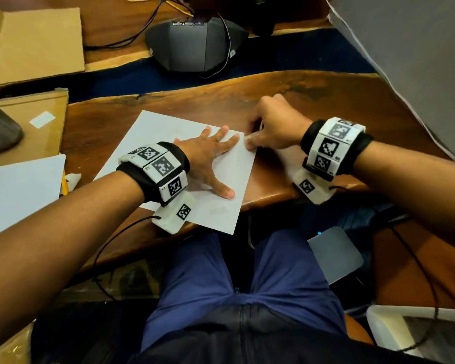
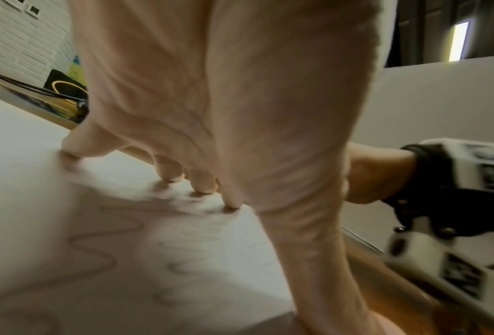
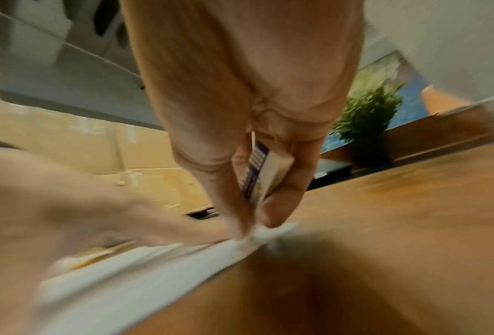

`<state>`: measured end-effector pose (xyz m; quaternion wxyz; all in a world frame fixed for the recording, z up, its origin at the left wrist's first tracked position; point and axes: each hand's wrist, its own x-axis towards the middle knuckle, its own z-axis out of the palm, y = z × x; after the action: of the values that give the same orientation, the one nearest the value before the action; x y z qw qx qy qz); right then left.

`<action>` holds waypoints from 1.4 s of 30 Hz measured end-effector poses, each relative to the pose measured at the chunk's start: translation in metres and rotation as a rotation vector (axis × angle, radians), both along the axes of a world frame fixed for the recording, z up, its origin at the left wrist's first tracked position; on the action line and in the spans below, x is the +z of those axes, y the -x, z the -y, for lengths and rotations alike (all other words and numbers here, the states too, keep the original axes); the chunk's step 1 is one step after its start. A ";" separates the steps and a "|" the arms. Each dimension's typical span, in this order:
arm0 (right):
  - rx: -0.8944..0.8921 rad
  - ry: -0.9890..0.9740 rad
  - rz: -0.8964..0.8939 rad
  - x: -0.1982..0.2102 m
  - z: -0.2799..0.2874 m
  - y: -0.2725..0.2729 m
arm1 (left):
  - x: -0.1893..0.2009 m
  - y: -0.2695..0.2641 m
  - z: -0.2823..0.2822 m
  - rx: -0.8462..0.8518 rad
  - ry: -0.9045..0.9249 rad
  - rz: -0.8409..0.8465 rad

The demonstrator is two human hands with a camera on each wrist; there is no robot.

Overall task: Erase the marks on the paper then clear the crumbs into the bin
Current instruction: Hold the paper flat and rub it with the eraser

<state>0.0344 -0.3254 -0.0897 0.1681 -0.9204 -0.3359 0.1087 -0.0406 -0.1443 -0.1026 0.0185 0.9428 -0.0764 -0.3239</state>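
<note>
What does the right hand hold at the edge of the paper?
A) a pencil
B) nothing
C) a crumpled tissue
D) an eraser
D: in the right wrist view the right hand pinches a white eraser in a blue-printed sleeve, its tip down at the edge of the paper.

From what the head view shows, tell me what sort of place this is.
Probably an office or meeting room. A conference speakerphone with cables sits on a long wooden table, flattened cardboard and spare paper sheets lie to the left, and a small potted plant stands at the far edge.
</note>
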 end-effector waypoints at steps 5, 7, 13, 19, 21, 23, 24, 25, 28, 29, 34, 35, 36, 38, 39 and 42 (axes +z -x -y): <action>-0.033 0.021 -0.024 0.001 0.001 -0.006 | 0.001 -0.001 0.002 -0.004 -0.003 -0.019; -0.044 0.005 0.012 -0.001 0.001 -0.008 | 0.000 0.000 0.001 0.004 -0.002 -0.006; -0.034 0.002 -0.016 -0.001 -0.004 -0.005 | -0.001 0.002 -0.001 0.033 -0.013 -0.002; 0.075 0.018 -0.037 -0.003 -0.013 0.007 | 0.000 0.001 -0.002 0.048 -0.016 -0.014; -0.064 -0.021 -0.031 -0.001 -0.008 -0.007 | -0.001 0.001 -0.001 0.041 -0.009 -0.005; -0.052 -0.033 -0.003 -0.003 -0.011 -0.003 | 0.000 0.001 -0.002 0.045 -0.009 -0.001; 0.017 -0.015 -0.006 -0.004 -0.016 0.005 | 0.000 0.001 -0.003 0.051 -0.010 -0.008; 0.078 0.000 -0.021 -0.006 -0.018 0.012 | 0.000 0.001 -0.002 0.054 -0.011 -0.016; -0.063 -0.015 -0.055 -0.002 -0.014 0.000 | 0.000 0.001 -0.001 0.048 -0.004 -0.013; -0.123 -0.035 -0.032 -0.001 -0.013 -0.005 | 0.000 0.002 -0.001 0.050 -0.001 -0.009; 0.114 0.015 -0.090 -0.002 -0.028 0.027 | 0.001 0.001 -0.001 0.045 -0.014 -0.012; 0.065 0.013 -0.082 -0.001 -0.026 0.020 | 0.000 0.001 -0.001 0.044 -0.013 -0.012; -0.028 -0.011 -0.067 0.001 -0.022 0.011 | 0.000 0.001 -0.001 0.047 -0.008 -0.011; -0.122 -0.048 -0.007 0.002 -0.018 0.003 | -0.001 0.001 -0.001 0.052 0.000 -0.006; -0.084 -0.040 -0.015 -0.001 -0.022 0.010 | -0.001 0.001 -0.002 0.054 0.001 -0.003; 0.133 0.001 -0.120 -0.003 -0.033 0.043 | -0.002 0.000 -0.003 0.038 -0.012 -0.012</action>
<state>-0.0084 -0.2925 -0.0932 0.1801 -0.8880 -0.3854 0.1748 -0.0407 -0.1410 -0.1046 0.0193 0.9422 -0.0565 -0.3297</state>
